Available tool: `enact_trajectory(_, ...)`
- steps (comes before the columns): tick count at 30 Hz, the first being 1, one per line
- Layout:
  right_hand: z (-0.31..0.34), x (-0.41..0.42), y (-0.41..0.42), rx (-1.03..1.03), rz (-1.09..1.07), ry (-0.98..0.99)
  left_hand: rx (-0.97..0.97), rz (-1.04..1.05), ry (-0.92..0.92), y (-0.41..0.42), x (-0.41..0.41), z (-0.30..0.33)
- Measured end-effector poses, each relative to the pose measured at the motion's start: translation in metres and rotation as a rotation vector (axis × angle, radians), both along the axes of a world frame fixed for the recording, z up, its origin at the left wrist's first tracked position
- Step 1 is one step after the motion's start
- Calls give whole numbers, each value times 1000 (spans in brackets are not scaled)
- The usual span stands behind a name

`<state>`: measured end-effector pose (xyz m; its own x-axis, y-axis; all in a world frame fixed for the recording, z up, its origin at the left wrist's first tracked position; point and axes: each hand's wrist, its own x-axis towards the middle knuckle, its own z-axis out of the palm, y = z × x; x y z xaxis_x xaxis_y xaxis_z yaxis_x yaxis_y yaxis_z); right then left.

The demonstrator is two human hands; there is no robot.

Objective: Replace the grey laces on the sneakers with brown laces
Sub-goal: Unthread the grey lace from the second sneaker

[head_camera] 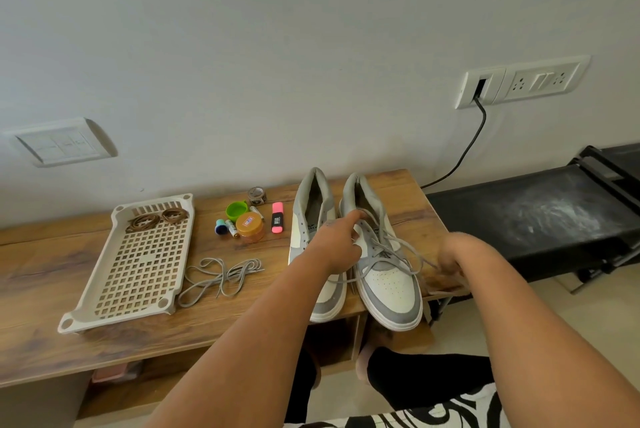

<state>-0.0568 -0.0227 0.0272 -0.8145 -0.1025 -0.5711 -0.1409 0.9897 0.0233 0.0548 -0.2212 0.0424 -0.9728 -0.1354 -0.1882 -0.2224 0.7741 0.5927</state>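
two grey-and-white sneakers are stood side by side on the wooden bench [52, 292], toes toward the viewer and overhanging the front edge, heels toward the wall. the left sneaker [313, 216] is seen without laces, its eyelets bare. the right sneaker [388, 282] is still partly threaded with a grey lace [398, 249], loosened and pulled slack across the tongue, with one strand drawn out toward 3 o'clock. a removed grey lace [221, 277] is lain in a loose tangle on the bench at 9 o'clock of the sneakers. the brown laces [156, 219] are coiled in two bundles at the far end of a cream perforated tray [138, 275], further toward 9 o'clock.

the left hand [337, 244] is laid across both sneakers; its index finger is stretched out toward 12 o'clock, with the tip touching the upper eyelets of the right sneaker, and the other fingers are curled in. the right hand [450, 259] is blurred, at 3 o'clock of the right sneaker; its fingers are closed together on the drawn-out strand of the grey lace.

at 10 o'clock of the sneakers a pink highlighter [277, 217], an orange-lidded jar [250, 227] and a green cap [237, 210] are gathered.
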Motion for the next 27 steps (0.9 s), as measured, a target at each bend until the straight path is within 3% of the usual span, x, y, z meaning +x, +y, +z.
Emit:
enact_trajectory(3, -5, -5, 10, -12, -28, 0, 11, 1, 1, 0, 0, 0)
enact_trajectory(5, -4, -4, -1, -281, 17, 133, 8, 3, -1, 0, -1, 0)
enact_trajectory(8, 8, 15, -27, -692, 91, 151, -1, 8, 3, 2, -2, -1)
enact_trajectory(12, 11, 26, -39, -671, 184, 239, -3, 13, 9, 3, -1, -1)
enact_trajectory(16, 8, 17, -33, -658, 144, 183, 12, 16, 5, 2, 0, 1)
enact_trajectory(21, 7, 3, -9, -126, 91, 69, 28, 30, 24, 1, 0, 2)
enact_trajectory(23, 5, 0, 1, -44, 48, 42, 22, 30, 26, 1, 0, 2)
enact_trajectory(25, 9, 0, 1, -181, 65, 114, 7, 29, 23, 2, -1, 1)
enact_trajectory(27, 20, 8, -9, -499, 111, 168, -9, 26, 20, 2, -2, 1)
